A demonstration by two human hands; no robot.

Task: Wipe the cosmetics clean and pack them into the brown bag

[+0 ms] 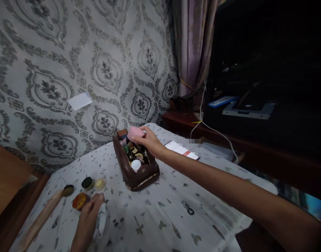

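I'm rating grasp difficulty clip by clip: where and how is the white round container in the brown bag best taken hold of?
Probably by opposite edges of its round top, coming from above. The white round container shows its broad, round top through the open mouth of the brown zip bag, whose walls hinder a sideways approach. Its lower sides are hidden.

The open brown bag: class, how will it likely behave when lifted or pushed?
The brown bag probably feels weighty, since small items crowd it. Standing up around them, it may hold its shape when pushed. It gapes open, so the white round item could spill if tipped.
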